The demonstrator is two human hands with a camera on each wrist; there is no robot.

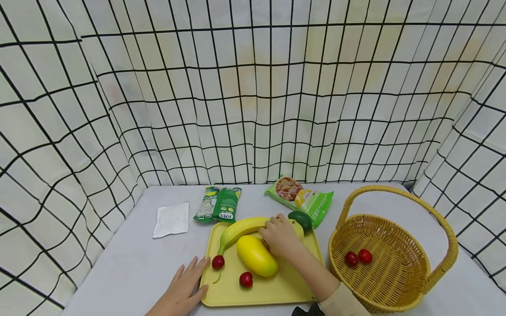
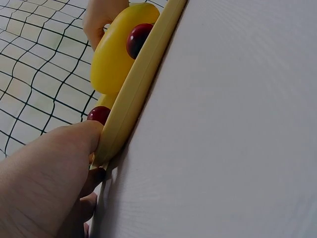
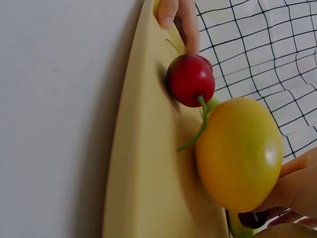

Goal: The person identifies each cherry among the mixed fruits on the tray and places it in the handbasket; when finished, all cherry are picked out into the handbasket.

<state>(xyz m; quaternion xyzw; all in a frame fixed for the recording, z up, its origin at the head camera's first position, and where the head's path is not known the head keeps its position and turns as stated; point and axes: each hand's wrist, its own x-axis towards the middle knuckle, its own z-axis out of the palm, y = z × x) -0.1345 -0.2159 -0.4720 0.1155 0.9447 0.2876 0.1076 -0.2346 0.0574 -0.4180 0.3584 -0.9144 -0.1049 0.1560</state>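
Note:
My right hand [image 1: 280, 237] reaches over the yellow tray [image 1: 284, 296] beside the banana [image 1: 237, 230] and mango [image 1: 257, 256]. In the right wrist view its thumb and fingers close around a dark red cherry [image 3: 253, 219], partly hidden behind the mango. My left hand [image 1: 183, 287] rests at the tray's left edge; in the left wrist view its thumb lies on the rim and its fingers sit outside and below. One cherry [image 1: 218, 262] lies near that hand, another cherry [image 1: 246, 279] nearer the front. Behind my right hand are a pale yellow-green fruit [image 1: 297, 230] and an avocado [image 1: 301, 220].
Right of the tray stands a wicker basket [image 1: 395, 281] with a tall handle, holding two cherries [image 1: 358, 257]. Behind the tray lie a green packet [image 1: 218, 204] and a green-and-white bag [image 1: 302, 199]. A white square packet [image 1: 171, 220] lies at the left. Netted walls surround the table.

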